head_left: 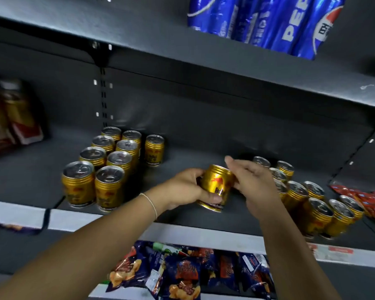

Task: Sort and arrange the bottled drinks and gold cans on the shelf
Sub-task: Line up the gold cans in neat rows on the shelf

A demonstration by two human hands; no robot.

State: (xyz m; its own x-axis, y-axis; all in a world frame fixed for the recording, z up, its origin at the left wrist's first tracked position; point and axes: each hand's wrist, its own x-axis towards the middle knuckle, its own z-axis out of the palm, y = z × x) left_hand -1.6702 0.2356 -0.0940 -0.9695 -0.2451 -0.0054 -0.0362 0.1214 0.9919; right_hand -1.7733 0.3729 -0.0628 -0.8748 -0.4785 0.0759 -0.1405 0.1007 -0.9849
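Left hand point(185, 189) fingers clamped on tilted gold can point(217, 187), held over the shelf point(225, 221) between left cans point(102, 169) and right cans point(312, 204). Right hand point(253, 182) fingers loose at its top (touching, seemingly). Risk: set down tilted, it topples neighbours.

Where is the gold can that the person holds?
In the head view the gold can is central, tilted over the shelf, in the left hand, between the left cans and the right cans.

Forearms extended forward, left hand point(186, 189) gripping gold can point(217, 188), right hand point(254, 184) loosely touching it
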